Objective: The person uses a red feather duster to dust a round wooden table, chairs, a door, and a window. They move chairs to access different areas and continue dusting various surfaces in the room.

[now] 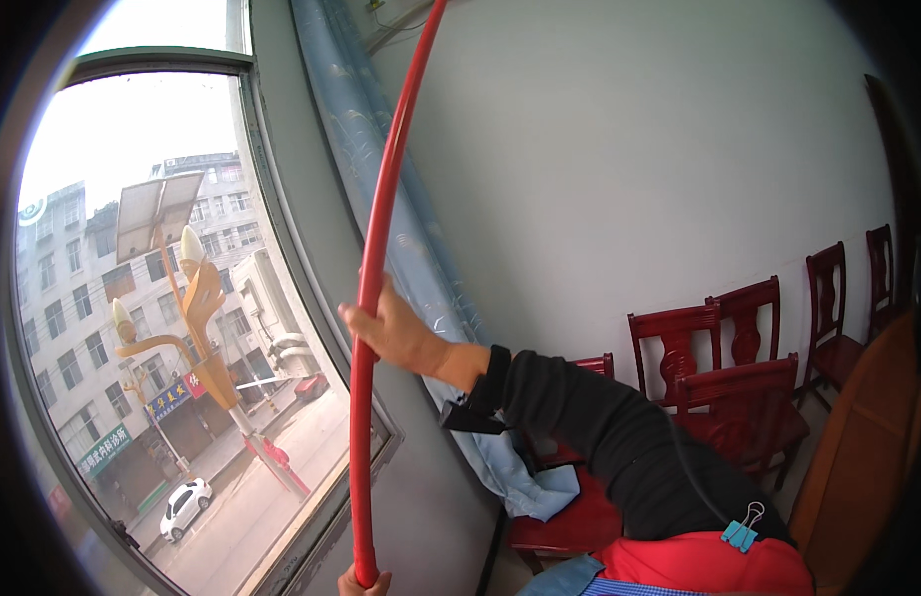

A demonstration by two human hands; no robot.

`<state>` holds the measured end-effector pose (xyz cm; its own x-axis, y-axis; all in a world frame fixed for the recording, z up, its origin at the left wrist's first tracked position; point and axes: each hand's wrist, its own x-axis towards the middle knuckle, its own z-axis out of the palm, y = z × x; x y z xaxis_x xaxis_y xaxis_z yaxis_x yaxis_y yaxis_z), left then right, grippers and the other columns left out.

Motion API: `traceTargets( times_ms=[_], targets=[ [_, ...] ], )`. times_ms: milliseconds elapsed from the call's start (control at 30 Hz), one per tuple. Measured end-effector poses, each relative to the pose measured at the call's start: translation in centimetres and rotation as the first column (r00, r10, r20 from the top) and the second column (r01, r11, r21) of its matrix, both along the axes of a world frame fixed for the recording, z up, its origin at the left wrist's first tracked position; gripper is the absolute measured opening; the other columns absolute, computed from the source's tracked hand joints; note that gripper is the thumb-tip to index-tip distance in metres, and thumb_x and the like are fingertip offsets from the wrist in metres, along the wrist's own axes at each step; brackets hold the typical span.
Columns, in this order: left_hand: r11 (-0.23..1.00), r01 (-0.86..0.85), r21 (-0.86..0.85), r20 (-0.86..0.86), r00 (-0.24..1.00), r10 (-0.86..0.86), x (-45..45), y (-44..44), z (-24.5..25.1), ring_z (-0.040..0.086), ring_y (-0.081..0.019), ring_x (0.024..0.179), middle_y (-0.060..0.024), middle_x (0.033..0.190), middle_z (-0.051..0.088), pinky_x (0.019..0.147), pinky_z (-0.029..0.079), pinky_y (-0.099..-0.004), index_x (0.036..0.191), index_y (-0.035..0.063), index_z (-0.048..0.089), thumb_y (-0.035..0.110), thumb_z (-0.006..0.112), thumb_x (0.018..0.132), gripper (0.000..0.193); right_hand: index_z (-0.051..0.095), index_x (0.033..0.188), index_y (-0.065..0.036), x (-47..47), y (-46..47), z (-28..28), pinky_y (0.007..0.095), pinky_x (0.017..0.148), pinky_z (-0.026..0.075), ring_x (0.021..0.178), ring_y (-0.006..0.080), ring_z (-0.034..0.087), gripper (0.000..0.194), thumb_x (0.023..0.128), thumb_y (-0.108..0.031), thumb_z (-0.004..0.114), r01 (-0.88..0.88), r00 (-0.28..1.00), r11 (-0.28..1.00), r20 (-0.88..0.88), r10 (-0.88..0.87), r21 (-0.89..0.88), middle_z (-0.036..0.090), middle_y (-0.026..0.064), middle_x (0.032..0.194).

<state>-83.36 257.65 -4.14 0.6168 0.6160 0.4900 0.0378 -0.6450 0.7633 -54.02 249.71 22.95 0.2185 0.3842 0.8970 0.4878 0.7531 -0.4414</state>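
Note:
A long red pole [382, 208] runs from the bottom of the view up past the top edge, bowed by the lens. My right hand [401, 328] grips it around mid-height, at the end of a black sleeve. Around the pole's lower end, at the bottom edge, my left hand [364, 581] is closed and only partly visible. The pole's upper end is out of view. Behind the pole hangs a light blue patterned curtain [423, 238], beside a framed window [248, 97].
Dark red wooden chairs [676, 350] stand along the wall [617, 171]. A nearer chair seat [572, 521] has the curtain's lower end on it. An orange-brown wooden surface [855, 447] is at the right. Outside the window are a street lamp [200, 320] and a white car [185, 506].

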Motion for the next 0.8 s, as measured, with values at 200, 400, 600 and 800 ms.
traceTargets(
  times_ms=[200,400,600,800],
  targets=[
    [0.996,-0.074,-0.044,-0.002,0.997,0.074,-4.2,-2.4,-2.4,0.040,-0.0107,0.058,0.0014,0.062,0.044,0.050,0.036,-0.0305,0.077,0.0044,0.052,0.013,0.067,0.081,0.018,0.024,0.125,0.007,-3.9,2.5,-2.6,0.0300,0.059,0.050,0.066,0.0171,0.054,0.058,0.090,-0.025,0.058,0.013,0.995,0.996,0.101,-0.021,0.084,0.049,0.0124,0.086],
    [0.979,-0.186,-0.084,-0.009,0.983,0.186,-5.5,-3.9,-6.0,0.038,-0.0119,0.060,0.0014,0.063,0.042,0.052,0.036,-0.0317,0.079,0.0053,0.052,0.018,0.069,0.082,0.022,0.028,0.127,0.007,-5.7,3.9,-4.6,0.0330,0.072,0.049,0.078,0.0207,0.056,0.056,0.089,-0.023,0.057,-0.226,0.974,0.969,-0.003,0.227,-0.102,0.050,0.0138,0.090],
    [0.963,-0.253,-0.092,0.026,0.966,0.257,-5.8,-4.8,-12.9,0.045,-0.0131,0.061,-0.0005,0.066,0.048,0.055,0.040,-0.0326,0.082,0.0048,0.053,0.018,0.067,0.084,0.019,0.022,0.135,0.005,-7.0,3.5,-9.4,0.0292,0.069,0.048,0.079,0.0133,0.053,0.061,0.090,-0.020,0.055,-0.138,0.978,0.960,0.121,0.172,-0.245,0.050,0.0102,0.090],
    [0.930,-0.315,-0.188,-0.142,0.946,0.292,-5.9,-5.1,-20.4,0.050,-0.0155,0.070,-0.0031,0.074,0.054,0.063,0.045,-0.0355,0.092,0.0020,0.056,0.019,0.066,0.085,0.021,0.018,0.138,0.005,-9.9,3.7,-13.9,0.0309,0.074,0.046,0.080,0.0154,0.054,0.070,0.088,-0.024,0.059,-0.171,0.960,0.959,0.179,0.213,-0.224,0.053,0.0101,0.090]
  ],
)
